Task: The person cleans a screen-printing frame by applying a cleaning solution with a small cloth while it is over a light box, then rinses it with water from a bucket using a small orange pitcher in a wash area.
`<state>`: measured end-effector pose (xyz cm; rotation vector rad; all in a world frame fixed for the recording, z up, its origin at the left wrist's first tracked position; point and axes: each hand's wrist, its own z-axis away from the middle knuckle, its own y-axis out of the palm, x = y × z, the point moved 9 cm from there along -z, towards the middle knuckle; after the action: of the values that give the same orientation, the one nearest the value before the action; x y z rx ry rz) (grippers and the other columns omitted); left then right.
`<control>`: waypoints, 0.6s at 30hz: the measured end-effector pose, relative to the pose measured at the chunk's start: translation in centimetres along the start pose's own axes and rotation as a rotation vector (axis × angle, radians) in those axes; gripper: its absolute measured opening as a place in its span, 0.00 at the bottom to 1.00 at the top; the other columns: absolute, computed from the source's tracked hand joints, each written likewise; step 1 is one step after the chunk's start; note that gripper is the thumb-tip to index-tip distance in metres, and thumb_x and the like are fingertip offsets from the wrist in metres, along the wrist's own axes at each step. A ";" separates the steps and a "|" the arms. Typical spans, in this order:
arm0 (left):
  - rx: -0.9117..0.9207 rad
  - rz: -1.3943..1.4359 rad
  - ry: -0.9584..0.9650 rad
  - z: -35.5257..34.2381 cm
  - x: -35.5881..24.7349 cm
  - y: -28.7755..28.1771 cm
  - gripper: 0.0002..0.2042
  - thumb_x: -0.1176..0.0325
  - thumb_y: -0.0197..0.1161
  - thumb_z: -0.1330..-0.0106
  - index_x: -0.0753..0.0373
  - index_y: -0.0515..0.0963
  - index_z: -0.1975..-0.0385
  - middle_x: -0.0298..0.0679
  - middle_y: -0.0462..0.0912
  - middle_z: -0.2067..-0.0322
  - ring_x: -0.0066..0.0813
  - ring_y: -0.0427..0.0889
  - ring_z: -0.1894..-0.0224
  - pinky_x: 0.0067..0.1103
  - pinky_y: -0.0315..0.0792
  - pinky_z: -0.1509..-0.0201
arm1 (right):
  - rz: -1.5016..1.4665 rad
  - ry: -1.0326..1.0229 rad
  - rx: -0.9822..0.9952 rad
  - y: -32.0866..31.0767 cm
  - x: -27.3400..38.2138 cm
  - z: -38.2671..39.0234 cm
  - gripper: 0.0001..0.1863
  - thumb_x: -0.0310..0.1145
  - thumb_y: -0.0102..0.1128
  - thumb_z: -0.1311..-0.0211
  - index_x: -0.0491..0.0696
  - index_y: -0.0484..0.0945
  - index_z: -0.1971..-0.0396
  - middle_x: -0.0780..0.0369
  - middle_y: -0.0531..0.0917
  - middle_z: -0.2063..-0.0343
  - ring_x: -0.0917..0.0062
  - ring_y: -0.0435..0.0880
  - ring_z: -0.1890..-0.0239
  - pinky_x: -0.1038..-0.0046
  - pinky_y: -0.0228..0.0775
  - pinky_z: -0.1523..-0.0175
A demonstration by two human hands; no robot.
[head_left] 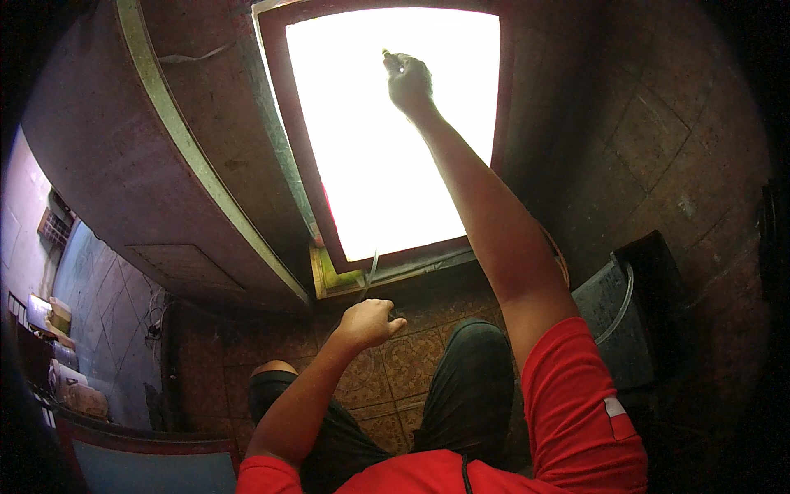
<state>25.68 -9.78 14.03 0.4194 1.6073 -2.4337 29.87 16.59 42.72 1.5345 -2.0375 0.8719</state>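
A framed panel (387,165) glows bright white in front of me, its dark reddish frame (306,132) standing on a ledge. My right hand (409,81) is raised against the glow, closed in a fist with the fingers in shadow. A small greenish bit shows at its fingertips, too dark to name. Lower down, over the gap between my knees, my left hand (369,323) is closed around a thin clear hose (374,267). The hose rises from that hand to the panel's lower edge. A small dark part pokes out beside the left thumb.
A large curved-looking board (156,165) with a pale edge stands at the left. Grey boxy equipment (613,317) with a looped clear tube (629,300) sits at the right. Patterned tiles (370,383) lie below. Several containers (74,387) stand far left, above a blue framed panel (152,471).
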 end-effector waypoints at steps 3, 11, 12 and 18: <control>-0.018 -0.006 0.010 -0.1 0.1 0.1 0.24 0.49 0.57 0.39 0.66 0.74 0.55 0.50 0.78 0.56 0.44 0.76 0.51 0.34 0.70 0.49 | -0.029 0.008 -0.022 -0.1 -0.1 0.0 0.17 0.40 0.52 0.36 0.40 0.79 0.62 0.54 0.82 0.73 0.69 0.80 0.70 0.68 0.70 0.61; -0.002 -0.001 0.015 -0.4 0.1 0.2 0.25 0.50 0.57 0.40 0.67 0.74 0.53 0.50 0.78 0.55 0.45 0.76 0.50 0.34 0.69 0.48 | 0.019 -0.047 -0.038 0.3 -0.1 -0.4 0.18 0.41 0.53 0.37 0.40 0.80 0.64 0.54 0.81 0.77 0.67 0.79 0.74 0.67 0.70 0.64; -0.010 -0.001 0.018 -0.4 0.2 0.2 0.25 0.50 0.57 0.40 0.67 0.74 0.53 0.50 0.78 0.55 0.45 0.76 0.50 0.34 0.69 0.48 | 0.033 -0.049 -0.043 0.3 0.1 -0.3 0.18 0.41 0.53 0.37 0.40 0.80 0.64 0.54 0.81 0.77 0.66 0.79 0.74 0.67 0.70 0.64; -0.011 0.000 0.020 -0.3 0.2 0.1 0.26 0.49 0.57 0.40 0.66 0.73 0.52 0.50 0.77 0.54 0.44 0.75 0.49 0.33 0.69 0.46 | 0.012 -0.012 -0.063 0.0 0.2 -0.1 0.18 0.41 0.53 0.37 0.39 0.80 0.67 0.54 0.80 0.78 0.65 0.78 0.75 0.65 0.68 0.65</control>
<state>25.61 -9.52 13.78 0.4433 1.6280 -2.4268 29.83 16.55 42.90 1.4987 -2.0644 0.7970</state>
